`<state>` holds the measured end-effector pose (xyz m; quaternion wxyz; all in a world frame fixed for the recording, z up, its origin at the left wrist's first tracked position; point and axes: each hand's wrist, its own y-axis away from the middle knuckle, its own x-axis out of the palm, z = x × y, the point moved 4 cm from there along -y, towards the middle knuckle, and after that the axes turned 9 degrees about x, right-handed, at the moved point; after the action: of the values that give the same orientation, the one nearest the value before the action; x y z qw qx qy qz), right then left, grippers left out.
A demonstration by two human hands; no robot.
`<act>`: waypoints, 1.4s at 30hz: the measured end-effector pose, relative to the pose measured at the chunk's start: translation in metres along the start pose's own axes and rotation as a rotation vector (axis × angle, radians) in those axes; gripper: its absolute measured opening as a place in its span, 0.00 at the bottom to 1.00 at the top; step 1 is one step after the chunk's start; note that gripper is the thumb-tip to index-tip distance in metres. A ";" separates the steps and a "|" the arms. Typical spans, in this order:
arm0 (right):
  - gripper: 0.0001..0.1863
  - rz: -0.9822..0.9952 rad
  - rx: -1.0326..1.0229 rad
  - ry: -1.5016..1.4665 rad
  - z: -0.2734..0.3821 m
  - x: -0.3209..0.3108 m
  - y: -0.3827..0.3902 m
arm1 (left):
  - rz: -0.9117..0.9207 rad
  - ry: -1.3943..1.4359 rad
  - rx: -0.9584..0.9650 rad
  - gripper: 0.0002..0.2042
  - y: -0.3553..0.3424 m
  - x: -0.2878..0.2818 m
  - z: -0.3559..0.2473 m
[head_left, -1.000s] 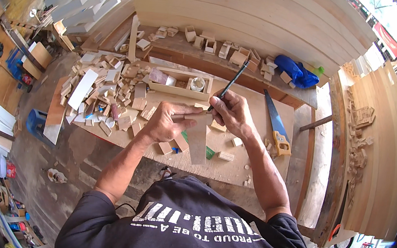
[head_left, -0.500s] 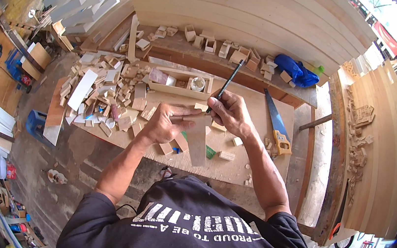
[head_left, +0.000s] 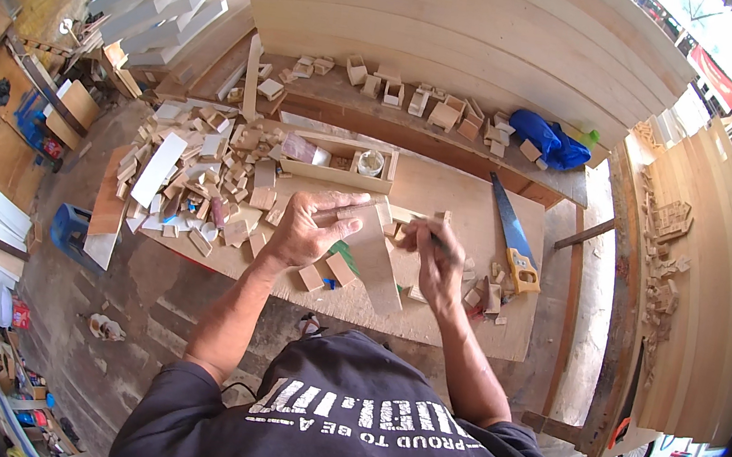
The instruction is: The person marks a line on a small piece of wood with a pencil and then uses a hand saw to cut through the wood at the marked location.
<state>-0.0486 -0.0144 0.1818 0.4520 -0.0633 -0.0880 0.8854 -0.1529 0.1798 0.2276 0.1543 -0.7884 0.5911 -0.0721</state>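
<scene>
My left hand (head_left: 316, 227) lies over the top end of a flat tapering wooden piece (head_left: 376, 271) and holds it down on the workboard (head_left: 454, 326). The piece's narrow end points toward me. My right hand (head_left: 437, 257) sits just right of the piece, low on the board. Its fingers are pinched on a thin dark pencil-like tool (head_left: 436, 236), of which only a short bit shows. Small wood blocks (head_left: 329, 271) lie under and beside my left wrist.
A handsaw (head_left: 511, 237) with a yellow handle lies to the right. An open wooden box (head_left: 337, 170) holding a small clear jar (head_left: 372, 163) stands behind my hands. Left of them is a heap of offcuts (head_left: 208, 177). Long planks (head_left: 463, 30) are stacked behind, with a blue bag (head_left: 546, 141) beside them.
My right hand has dropped from above the piece, where the long dark tool pointed up and away, to a spot low beside the piece. My left hand stays put.
</scene>
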 end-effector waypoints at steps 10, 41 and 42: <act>0.25 -0.103 -0.066 0.673 0.022 0.009 0.050 | -0.346 0.372 -0.155 0.18 0.004 0.001 0.056; 0.20 0.018 0.058 0.799 0.045 0.027 0.043 | -0.487 0.461 -0.239 0.15 0.022 -0.011 0.069; 0.20 0.021 0.057 0.798 0.045 0.028 0.043 | -0.489 0.464 -0.236 0.15 0.023 -0.011 0.070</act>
<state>-0.1076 -0.0214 0.2155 0.4432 -0.3905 0.1196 0.7980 -0.1560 0.1959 0.1546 -0.0979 -0.8816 0.4084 -0.2153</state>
